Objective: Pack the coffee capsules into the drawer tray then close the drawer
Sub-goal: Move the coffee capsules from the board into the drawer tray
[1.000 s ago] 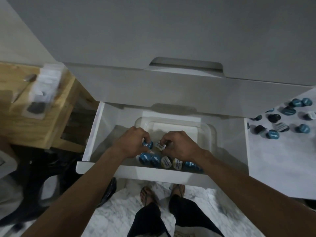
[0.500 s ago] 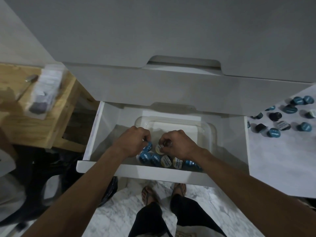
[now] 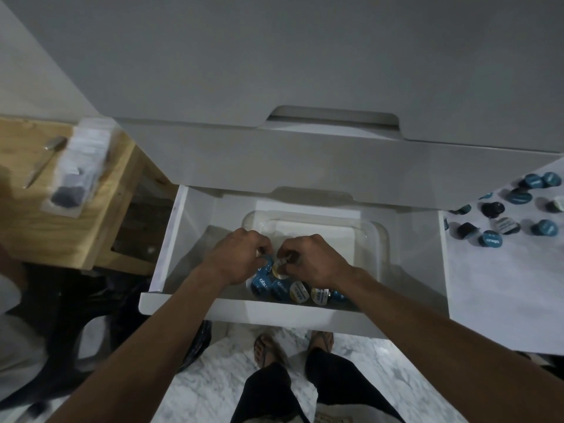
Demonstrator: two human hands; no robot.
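White cabinet point(image 3: 305, 56) fills the top of the view, upper drawer fronts shut. Bottom drawer point(image 3: 253, 311) is pulled out toward the person, who stands on marble floor point(image 3: 219, 370) just in front of it. Wooden table point(image 3: 36, 215) sits to the left, with a blurred clear packet point(image 3: 77, 166) and a thin metal tool point(image 3: 45, 160) on it. White surface point(image 3: 503, 279) to the right of the drawer carries a loose group of capsules point(image 3: 518, 218), blue and dark, well apart from the drawer. Clear plastic tray point(image 3: 378, 239) lies inside the drawer; its far half is bare. Row of packed capsules point(image 3: 290, 290) runs along the tray's near edge, touching each other, blue and pale lids facing up. Both forearms reach in from below. Left hand point(image 3: 235, 261) is curled over the near left part of the tray, fingers bent and pinched on a blue capsule point(image 3: 268, 264) just behind the row. Right hand point(image 3: 317, 261) is beside it, nearly touching, fingertips closed on a pale-lidded capsule point(image 3: 279, 268). Both held capsules sit low, right at the row; contact with the tray floor can't be judged.
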